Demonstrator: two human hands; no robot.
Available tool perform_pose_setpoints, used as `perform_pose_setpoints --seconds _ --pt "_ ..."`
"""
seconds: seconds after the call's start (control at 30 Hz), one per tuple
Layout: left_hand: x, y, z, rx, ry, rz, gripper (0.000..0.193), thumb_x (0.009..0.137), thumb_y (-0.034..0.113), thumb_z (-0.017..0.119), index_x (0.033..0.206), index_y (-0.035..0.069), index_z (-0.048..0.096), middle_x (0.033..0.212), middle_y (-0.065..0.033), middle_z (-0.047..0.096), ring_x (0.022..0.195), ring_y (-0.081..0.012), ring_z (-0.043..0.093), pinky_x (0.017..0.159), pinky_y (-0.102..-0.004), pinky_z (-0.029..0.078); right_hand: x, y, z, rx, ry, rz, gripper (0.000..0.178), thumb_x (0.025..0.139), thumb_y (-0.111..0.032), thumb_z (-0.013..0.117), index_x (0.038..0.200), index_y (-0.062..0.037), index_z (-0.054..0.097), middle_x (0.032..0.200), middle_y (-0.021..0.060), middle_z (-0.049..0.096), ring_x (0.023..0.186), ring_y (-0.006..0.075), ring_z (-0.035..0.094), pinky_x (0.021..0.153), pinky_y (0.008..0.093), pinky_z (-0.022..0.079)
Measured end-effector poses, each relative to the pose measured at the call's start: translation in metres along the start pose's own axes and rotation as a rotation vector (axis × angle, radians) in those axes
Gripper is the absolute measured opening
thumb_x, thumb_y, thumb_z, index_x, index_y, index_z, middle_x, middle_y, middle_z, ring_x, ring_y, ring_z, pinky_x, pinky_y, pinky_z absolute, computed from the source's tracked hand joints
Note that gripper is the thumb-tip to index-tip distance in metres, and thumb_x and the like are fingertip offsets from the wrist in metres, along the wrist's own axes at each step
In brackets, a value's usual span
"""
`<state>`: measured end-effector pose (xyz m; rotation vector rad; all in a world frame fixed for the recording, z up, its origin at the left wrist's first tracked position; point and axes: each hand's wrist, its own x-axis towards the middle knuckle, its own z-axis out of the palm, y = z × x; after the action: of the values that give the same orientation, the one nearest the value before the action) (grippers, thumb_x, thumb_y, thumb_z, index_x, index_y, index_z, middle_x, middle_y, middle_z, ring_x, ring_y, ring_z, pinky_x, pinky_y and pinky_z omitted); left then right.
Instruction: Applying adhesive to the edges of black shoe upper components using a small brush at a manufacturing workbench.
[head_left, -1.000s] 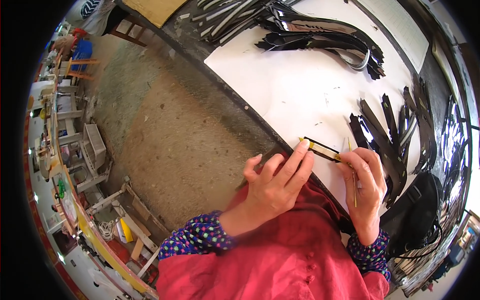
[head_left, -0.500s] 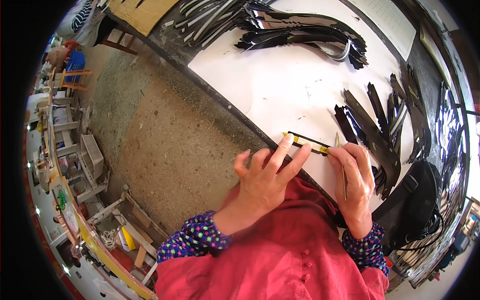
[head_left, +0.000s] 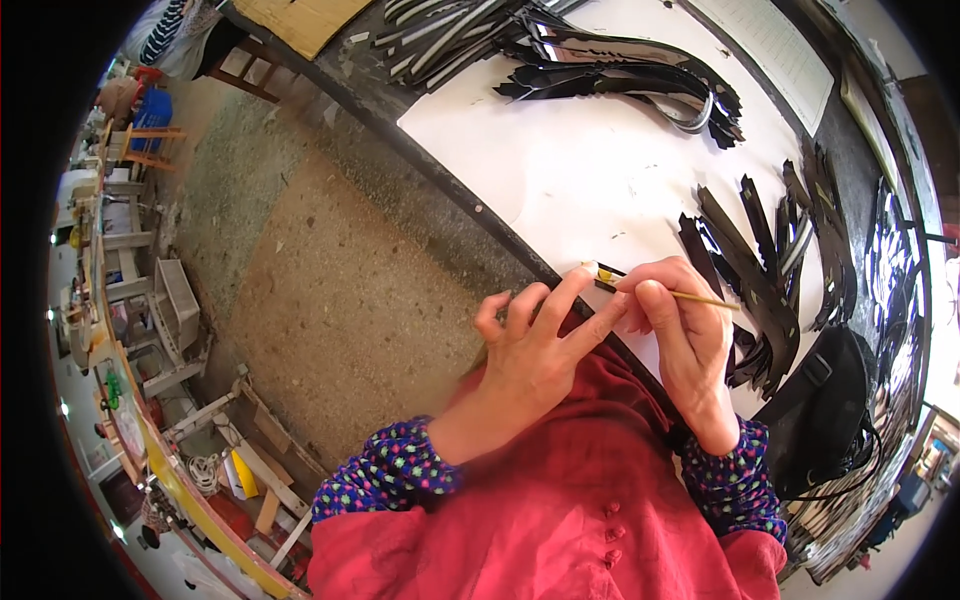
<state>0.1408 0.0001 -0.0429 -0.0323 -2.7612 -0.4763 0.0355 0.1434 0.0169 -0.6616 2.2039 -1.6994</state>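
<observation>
At the near edge of the white-covered table (head_left: 550, 190), a short narrow black strip with yellow on it (head_left: 605, 274) lies mostly hidden under my fingers. My left hand (head_left: 535, 340) rests over it with fingers spread; its index fingertip presses the strip's left end, and the thumb reaches toward my right fingertips. A thin brass-coloured stick (head_left: 705, 299) is gripped in my right hand (head_left: 685, 325), its visible end sticking out to the right. The right fingertips are pinched close to the strip's right end, and what else they touch is hidden.
Loose black strips (head_left: 755, 255) lie to the right, beside a black bag (head_left: 825, 400). A curved bundle of black strips (head_left: 630, 70) sits at the far side, near grey tubes (head_left: 440, 35) and a printed sheet (head_left: 775, 55). The table's dark edge (head_left: 440, 170) borders the floor.
My right hand has moved left and closer to the left thumb. Its stick has turned from upright to nearly level, and the strip is now more covered. The view has shifted slightly.
</observation>
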Motion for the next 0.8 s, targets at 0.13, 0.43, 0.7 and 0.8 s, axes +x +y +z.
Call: perform_pose_setpoints --seconds 0.13,0.43,0.7,0.8 --pt "0.001 0.000 0.000 0.005 0.018 -0.002 0.057 0.084 0.011 0.061 0.135 0.034 0.065 0.146 0.0035 0.050 0.115 -0.0183 0.045 0.100 -0.0465 0.029 0.002 0.003 0.003 -0.092 -0.017 0.034 0.009 0.101 -0.005 0.061 0.102 0.0014 0.066 0.089 0.0115 0.065 0.068 0.0188 0.060 0.061 0.0297 0.049" --pt "-0.002 0.000 0.004 -0.018 0.036 -0.016 0.051 0.083 0.013 0.062 0.129 0.036 0.066 0.147 0.0046 0.050 0.117 -0.0172 0.047 0.102 -0.0486 0.028 0.006 0.009 0.008 -0.249 -0.021 -0.139 0.006 0.099 -0.004 0.062 0.102 -0.0003 0.065 0.089 0.0135 0.065 0.071 0.0266 0.061 0.064 0.0346 0.050" --pt "-0.001 0.000 0.002 -0.038 -0.005 -0.016 0.052 0.083 0.013 0.062 0.130 0.035 0.066 0.148 0.0038 0.049 0.118 -0.0174 0.047 0.102 -0.0492 0.028 0.007 0.011 0.009 -0.205 0.005 -0.187 0.004 0.099 -0.004 0.062 0.099 -0.0010 0.064 0.090 0.0127 0.066 0.074 0.0271 0.063 0.067 0.0343 0.051" --pt "-0.001 0.000 0.001 -0.049 -0.004 -0.017 0.052 0.083 0.012 0.062 0.130 0.034 0.066 0.148 0.0037 0.049 0.118 -0.0178 0.047 0.102 -0.0494 0.029 0.006 0.008 0.007 -0.247 -0.037 -0.156 0.005 0.099 -0.004 0.061 0.099 -0.0008 0.064 0.089 0.0125 0.066 0.075 0.0279 0.063 0.068 0.0346 0.051"
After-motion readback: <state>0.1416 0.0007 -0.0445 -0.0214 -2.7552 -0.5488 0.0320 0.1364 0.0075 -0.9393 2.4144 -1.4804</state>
